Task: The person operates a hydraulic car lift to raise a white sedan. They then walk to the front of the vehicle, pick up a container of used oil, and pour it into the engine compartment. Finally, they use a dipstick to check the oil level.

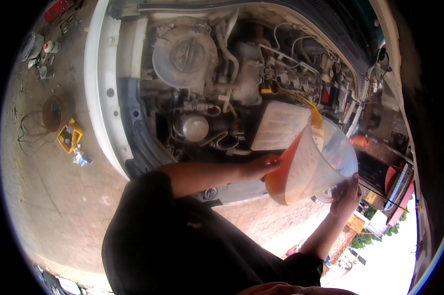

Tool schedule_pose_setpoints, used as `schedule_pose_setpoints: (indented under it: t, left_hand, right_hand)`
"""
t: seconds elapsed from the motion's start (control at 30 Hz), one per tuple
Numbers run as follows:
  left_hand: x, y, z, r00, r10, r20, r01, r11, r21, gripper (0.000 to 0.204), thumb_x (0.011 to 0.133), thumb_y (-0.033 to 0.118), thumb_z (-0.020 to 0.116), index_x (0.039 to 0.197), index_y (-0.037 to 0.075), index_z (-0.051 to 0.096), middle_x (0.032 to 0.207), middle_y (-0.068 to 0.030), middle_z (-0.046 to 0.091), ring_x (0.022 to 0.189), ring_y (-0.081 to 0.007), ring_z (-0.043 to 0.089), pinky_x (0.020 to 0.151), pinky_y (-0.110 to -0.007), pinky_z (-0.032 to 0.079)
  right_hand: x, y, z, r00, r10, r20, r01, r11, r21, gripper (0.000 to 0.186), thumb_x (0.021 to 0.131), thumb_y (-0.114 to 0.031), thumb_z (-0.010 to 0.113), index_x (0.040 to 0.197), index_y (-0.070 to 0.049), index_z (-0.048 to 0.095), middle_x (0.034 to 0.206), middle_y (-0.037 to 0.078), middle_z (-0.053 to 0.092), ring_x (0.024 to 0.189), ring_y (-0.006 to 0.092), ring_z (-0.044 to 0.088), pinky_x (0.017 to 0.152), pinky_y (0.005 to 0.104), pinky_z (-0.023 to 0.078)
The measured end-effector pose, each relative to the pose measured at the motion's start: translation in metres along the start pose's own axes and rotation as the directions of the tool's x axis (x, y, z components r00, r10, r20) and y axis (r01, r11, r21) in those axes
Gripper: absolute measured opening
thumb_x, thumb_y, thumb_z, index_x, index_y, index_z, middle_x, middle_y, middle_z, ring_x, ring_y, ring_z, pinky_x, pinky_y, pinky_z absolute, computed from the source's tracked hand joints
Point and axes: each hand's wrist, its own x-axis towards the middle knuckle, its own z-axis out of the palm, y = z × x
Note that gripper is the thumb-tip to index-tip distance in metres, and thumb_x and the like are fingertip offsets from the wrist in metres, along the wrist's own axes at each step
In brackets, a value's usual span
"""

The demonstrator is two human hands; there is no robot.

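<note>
A large translucent measuring jug (308, 169) is tilted over the open engine bay (241, 118), with orange-amber liquid inside it. My left hand (263, 167) presses against the jug's lower end, its fingers partly hidden by the jug. At the jug's wide rim, on the right, my right hand (346, 195) grips it with fingers curled. From the spout a thin amber stream (303, 101) runs away from me toward a round filler opening (275, 87) on the engine. Beside the jug lies a pale ribbed rectangular cover (281, 126).
A dusty round air filter housing (185, 55) and hoses fill the bay's left. The white car body edge (101, 88) borders it. On the ground at left lie a yellow container (70, 135), a brown round pan (53, 113) and a bucket (32, 46). The raised hood (394, 64) stands at right.
</note>
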Motion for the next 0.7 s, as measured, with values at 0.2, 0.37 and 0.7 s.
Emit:
schedule_pose_setpoints:
  t: [0.2,0.37,0.7]
  left_hand:
    - [0.0019,-0.0026,0.0014,1.0,0.011,-0.003,-0.011,1.0,-0.023,0.062,0.097,0.057,0.039,0.141,0.013,0.035,0.106,-0.0006,0.055,0.076,-0.0086,0.05,0.073,-0.027,0.047]
    - [0.0029,-0.004,0.0016,1.0,0.013,0.008,-0.013,1.0,-0.016,0.063,0.097,0.057,0.039,0.141,0.012,0.034,0.105,-0.0008,0.054,0.077,-0.0088,0.05,0.073,-0.027,0.047]
    - [0.0009,-0.0009,-0.0002,0.999,-0.005,0.032,0.005,1.0,-0.021,0.067,0.097,0.058,0.04,0.142,0.011,0.032,0.109,-0.0024,0.054,0.08,-0.0088,0.051,0.076,-0.028,0.048]
  right_hand:
    - [0.0025,0.0017,-0.0041,1.0,0.001,0.006,-0.001,1.0,0.0,0.038,0.096,-0.026,0.059,0.064,-0.01,0.049,0.045,-0.002,0.035,0.036,0.0068,0.028,0.034,0.0245,0.022]
    - [0.0029,0.0013,-0.0062,1.0,0.007,0.016,-0.007,1.0,0.008,0.038,0.097,-0.026,0.059,0.064,-0.01,0.048,0.046,-0.002,0.035,0.036,0.0068,0.028,0.034,0.0245,0.022]
    - [0.0026,0.0004,-0.005,0.999,0.009,0.031,-0.009,1.0,-0.005,0.039,0.096,-0.028,0.06,0.064,-0.01,0.046,0.046,-0.002,0.034,0.036,0.0066,0.027,0.034,0.0245,0.021]
